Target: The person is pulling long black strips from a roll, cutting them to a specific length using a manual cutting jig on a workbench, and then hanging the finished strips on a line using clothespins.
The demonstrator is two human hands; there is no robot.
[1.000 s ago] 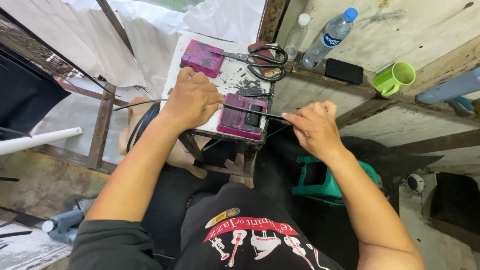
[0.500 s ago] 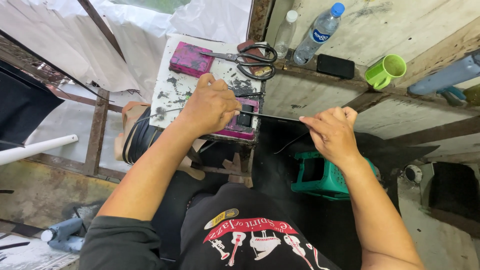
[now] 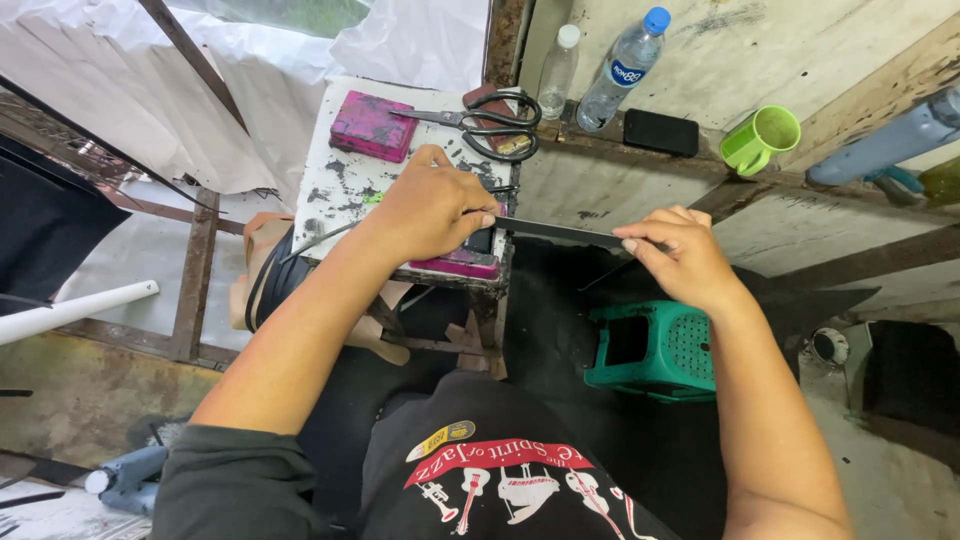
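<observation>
My left hand (image 3: 432, 208) presses down on a pink block (image 3: 462, 263) at the near right corner of a small stained white table (image 3: 340, 185). A thin black strip (image 3: 560, 232) runs from under that hand out to the right. My right hand (image 3: 680, 255) pinches the strip's far end, off the table's edge and above a green plastic stool (image 3: 655, 348). The strip is stretched flat between both hands. A second pink block (image 3: 372, 125) lies at the table's far left, with black-handled scissors (image 3: 485, 120) beside it.
On the wooden ledge behind stand two plastic bottles (image 3: 622, 68), a black phone (image 3: 660, 131) and a green mug (image 3: 760, 138). A white pipe (image 3: 75, 308) lies at left by rusty metal bars. White sheeting hangs behind the table.
My right hand has drawn away to the right, and more of the black strip now shows between the hands. The left hand stays pressed on the block.
</observation>
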